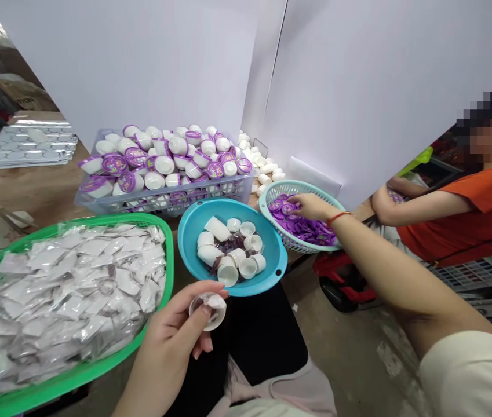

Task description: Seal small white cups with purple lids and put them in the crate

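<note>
My left hand [180, 330] grips a small white plastic cup [217, 315], its thumb pressing inside the rim over something whitish. Just beyond it, a blue bowl [189, 255] holds several white cups [227, 271] and dark reddish packets [233, 243]. To the right my right hand [310, 207] reaches into a pale mint basket [291, 185] of purple round lids [302, 229]. Its fingertips are bent down among the lids; whether they hold one cannot be made out.
A green basket [170, 272] full of clear-and-white packets [84, 289] stands at left. Behind the bowl, a clear crate [150, 202] is heaped with purple-lidded cups [163, 165]. Loose white cups [267, 168] lie near white panels [163, 63]. A person in orange [484, 214] sits at right.
</note>
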A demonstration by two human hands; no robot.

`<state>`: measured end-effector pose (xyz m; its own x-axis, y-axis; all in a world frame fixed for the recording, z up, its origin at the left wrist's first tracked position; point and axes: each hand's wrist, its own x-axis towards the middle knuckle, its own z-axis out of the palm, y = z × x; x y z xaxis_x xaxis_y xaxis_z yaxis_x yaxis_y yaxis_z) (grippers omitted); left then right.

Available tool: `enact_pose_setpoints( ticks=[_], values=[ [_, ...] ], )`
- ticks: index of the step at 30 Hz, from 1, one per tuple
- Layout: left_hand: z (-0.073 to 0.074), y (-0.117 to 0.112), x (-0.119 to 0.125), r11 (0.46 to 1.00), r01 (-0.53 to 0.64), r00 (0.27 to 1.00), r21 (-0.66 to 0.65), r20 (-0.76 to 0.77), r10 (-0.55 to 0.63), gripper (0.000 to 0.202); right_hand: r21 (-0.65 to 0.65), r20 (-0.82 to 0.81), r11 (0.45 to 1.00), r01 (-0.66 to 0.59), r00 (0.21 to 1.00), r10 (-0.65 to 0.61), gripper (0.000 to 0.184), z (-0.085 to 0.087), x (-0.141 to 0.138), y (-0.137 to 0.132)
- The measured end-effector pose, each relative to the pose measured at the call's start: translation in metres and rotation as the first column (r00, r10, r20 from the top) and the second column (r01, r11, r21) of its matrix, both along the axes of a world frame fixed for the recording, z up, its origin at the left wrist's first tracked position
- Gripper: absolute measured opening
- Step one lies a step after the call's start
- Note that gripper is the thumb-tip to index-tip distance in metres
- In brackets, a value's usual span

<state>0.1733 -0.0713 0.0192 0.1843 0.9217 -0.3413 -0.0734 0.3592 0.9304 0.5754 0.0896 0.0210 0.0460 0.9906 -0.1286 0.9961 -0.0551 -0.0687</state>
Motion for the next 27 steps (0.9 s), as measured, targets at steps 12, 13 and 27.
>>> enact_pose_setpoints(
  ticks=[12, 13, 27],
  values=[
    [0.002, 0.005, 0.001, 1.000, 0.011, 0.997, 0.009, 0.081, -0.012, 0.034, -0.050, 0.148, 0.998, -0.039, 0.988, 0.046, 0.017, -0.043, 0.013, 0.032],
    [0.002, 0.006, 0.002, 1.000, 0.011, 0.996, 0.013, 0.084, -0.012, 0.034, -0.043, 0.144, 0.998, -0.043, 0.988, 0.049, 0.018, -0.045, 0.013, 0.032],
    [-0.003, 0.010, -0.004, 1.000, -0.004, 0.994, 0.008, 0.105, 0.003, 0.034, 0.436, -0.454, 0.897, -0.074, 0.843, 0.290, 0.031, 0.028, -0.071, -0.059]
  ],
)
